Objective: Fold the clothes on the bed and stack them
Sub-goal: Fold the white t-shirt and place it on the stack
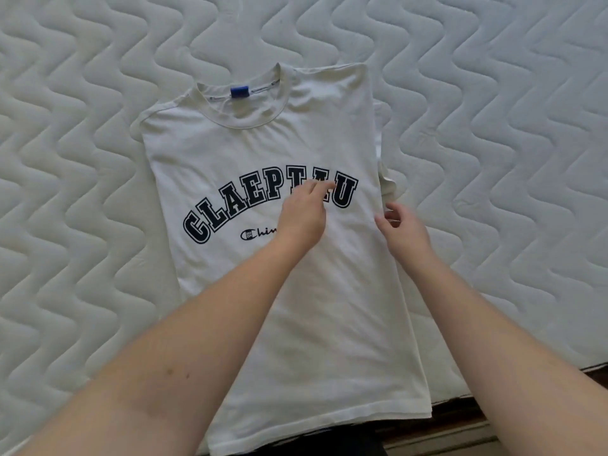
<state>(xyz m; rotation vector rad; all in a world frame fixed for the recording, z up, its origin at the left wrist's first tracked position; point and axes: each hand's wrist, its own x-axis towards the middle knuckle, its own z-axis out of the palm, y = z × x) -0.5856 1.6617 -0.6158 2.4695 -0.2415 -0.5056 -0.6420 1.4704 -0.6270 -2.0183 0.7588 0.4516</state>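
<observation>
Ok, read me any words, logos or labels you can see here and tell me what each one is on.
"CLAEPT U": big dark arched letters on the T-shirt chest; the left hand hides one letter.
"Chin": small script under it, after a logo; the rest is hidden.
Blue neck tag: no readable text.
Printing inside the collar: too small to read.

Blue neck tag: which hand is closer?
Left. The left hand rests on the shirt's lettering, below the blue tag. The right hand is at the shirt's right edge, lower and farther.
</observation>
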